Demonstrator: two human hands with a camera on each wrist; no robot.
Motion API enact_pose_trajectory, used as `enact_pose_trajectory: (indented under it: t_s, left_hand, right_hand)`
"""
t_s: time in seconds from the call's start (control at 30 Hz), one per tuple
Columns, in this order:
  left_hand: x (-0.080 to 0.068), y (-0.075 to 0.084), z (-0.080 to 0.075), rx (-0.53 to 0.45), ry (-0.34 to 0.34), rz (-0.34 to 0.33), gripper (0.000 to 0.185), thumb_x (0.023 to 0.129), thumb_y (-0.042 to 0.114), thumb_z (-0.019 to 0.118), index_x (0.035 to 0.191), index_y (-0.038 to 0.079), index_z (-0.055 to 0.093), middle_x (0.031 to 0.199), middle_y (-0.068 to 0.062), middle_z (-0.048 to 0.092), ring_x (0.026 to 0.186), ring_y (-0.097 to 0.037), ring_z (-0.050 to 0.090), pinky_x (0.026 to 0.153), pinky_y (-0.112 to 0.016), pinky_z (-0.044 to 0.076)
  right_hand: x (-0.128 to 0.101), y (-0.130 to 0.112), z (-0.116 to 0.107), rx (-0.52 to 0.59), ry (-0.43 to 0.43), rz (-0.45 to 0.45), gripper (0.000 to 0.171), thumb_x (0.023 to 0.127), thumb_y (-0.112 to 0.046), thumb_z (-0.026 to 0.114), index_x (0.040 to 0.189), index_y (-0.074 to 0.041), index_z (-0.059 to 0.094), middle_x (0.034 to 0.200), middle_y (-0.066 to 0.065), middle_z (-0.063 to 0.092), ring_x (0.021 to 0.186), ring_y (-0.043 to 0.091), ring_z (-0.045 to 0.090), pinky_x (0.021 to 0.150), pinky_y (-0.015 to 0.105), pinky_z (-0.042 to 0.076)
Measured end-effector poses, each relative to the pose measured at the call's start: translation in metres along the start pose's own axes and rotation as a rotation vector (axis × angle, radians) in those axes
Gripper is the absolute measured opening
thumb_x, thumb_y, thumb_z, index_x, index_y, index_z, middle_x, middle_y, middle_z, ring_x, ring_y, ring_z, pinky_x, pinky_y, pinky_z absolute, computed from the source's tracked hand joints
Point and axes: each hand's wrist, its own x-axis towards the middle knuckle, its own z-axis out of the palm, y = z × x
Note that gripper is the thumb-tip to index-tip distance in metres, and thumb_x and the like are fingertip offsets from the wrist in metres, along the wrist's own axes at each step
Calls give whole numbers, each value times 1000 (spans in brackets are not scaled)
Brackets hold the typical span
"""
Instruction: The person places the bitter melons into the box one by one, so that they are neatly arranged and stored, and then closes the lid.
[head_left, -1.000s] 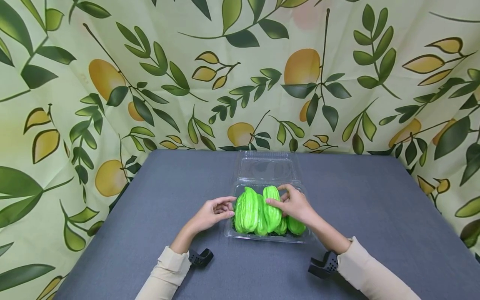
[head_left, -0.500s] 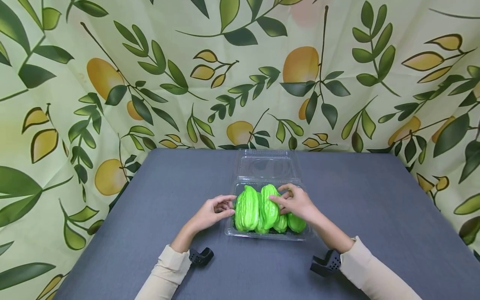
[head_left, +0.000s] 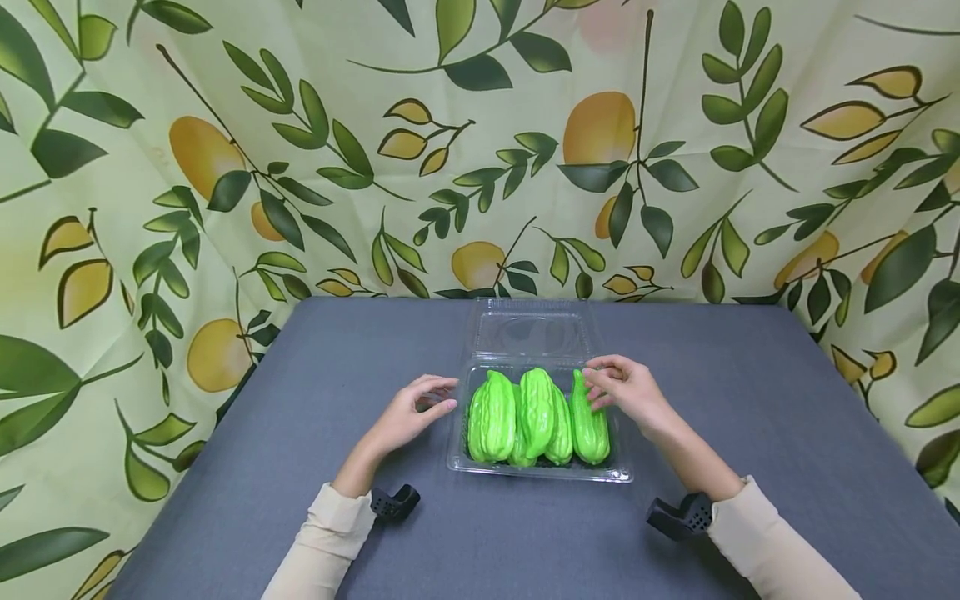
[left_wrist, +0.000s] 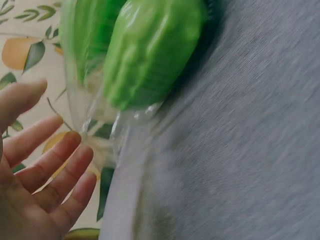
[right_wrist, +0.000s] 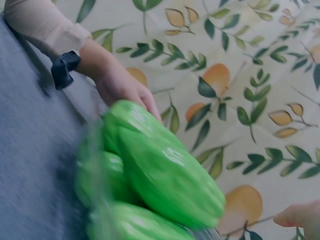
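Several bright green, bumpy bitter melons (head_left: pixel 537 412) lie side by side in a clear plastic clamshell box (head_left: pixel 540 472). One rests on top of its neighbours near the middle, and another melon (head_left: pixel 591 429) lies at the right end. My left hand (head_left: pixel 405 417) is just off the box's left side, fingers relaxed and apart; the left wrist view shows this empty hand (left_wrist: pixel 50 180) beside the clear wall and a melon (left_wrist: pixel 155 55). Over the right end of the box hovers my right hand (head_left: pixel 630 392), loosely bent, its fingertips overlapping the right melon and holding nothing.
The box's clear lid (head_left: pixel 532 329) is folded back, flat on the grey table (head_left: pixel 375 350). Behind the table hangs a cloth (head_left: pixel 480 192) printed with leaves and fruit. Each wrist carries a black camera mount (head_left: pixel 681 517).
My right hand has lowered a bitter melon onto the others, let go of it and moved right. My left hand has drawn slightly back from the box, to the left.
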Motion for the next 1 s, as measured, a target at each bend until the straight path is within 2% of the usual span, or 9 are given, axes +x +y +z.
enact_pose_trajectory:
  t_s: [0.17, 0.33, 0.47, 0.6, 0.7, 0.83, 1.0]
  left_hand:
    - [10, -8, -9, 16, 49, -73, 35, 94, 12, 61, 124, -6, 60, 118, -24, 66, 106, -32, 66, 89, -24, 53]
    - [21, -18, -14, -40, 50, -117, 36, 95, 12, 59, 124, -9, 59, 119, -28, 66, 98, -14, 68, 85, -18, 53]
    - [31, -28, -20, -141, 39, -129, 39, 97, 15, 57, 124, -13, 57, 116, -32, 65, 91, -7, 69, 84, -24, 58]
    - [40, -35, -23, -200, 41, -147, 44, 96, 27, 60, 122, -8, 60, 110, -22, 71, 87, -4, 69, 80, -24, 58]
    - [49, -37, -21, -191, 38, -203, 42, 96, 27, 59, 124, -5, 60, 111, -20, 71, 90, -8, 70, 81, -24, 58]
    - [64, -37, -18, -166, 31, -297, 40, 98, 19, 55, 128, -7, 56, 121, -27, 65, 99, -19, 70, 86, -28, 58]
    - [78, -36, -13, -221, 26, -364, 41, 99, 18, 54, 132, -6, 53, 127, -28, 61, 103, -20, 69, 91, -29, 57]
  right_hand:
    - [9, 5, -18, -2, 80, 7, 45, 98, -21, 55, 128, 11, 46, 78, -9, 62, 66, 0, 61, 62, 19, 56]
    - [21, 11, -30, -38, 124, 50, 43, 98, -23, 55, 125, 9, 49, 75, -13, 62, 66, -1, 60, 61, 19, 55]
    - [32, 19, -36, -31, 112, 84, 41, 98, -23, 54, 124, 8, 50, 73, -15, 60, 66, -2, 59, 62, 18, 55]
    - [40, 25, -39, 4, 69, 135, 45, 98, -24, 52, 128, 9, 48, 76, -15, 59, 67, -2, 59, 63, 16, 54]
    - [44, 28, -41, 28, 49, 167, 50, 99, -26, 52, 133, 10, 44, 77, -14, 59, 68, -3, 58, 64, 15, 54]
    - [50, 30, -41, 62, 29, 189, 53, 99, -27, 51, 136, 10, 40, 79, -13, 58, 69, -2, 58, 65, 15, 54]
    - [56, 32, -41, 149, 14, 224, 52, 99, -26, 52, 136, 8, 38, 79, -12, 60, 69, -2, 59, 65, 15, 54]
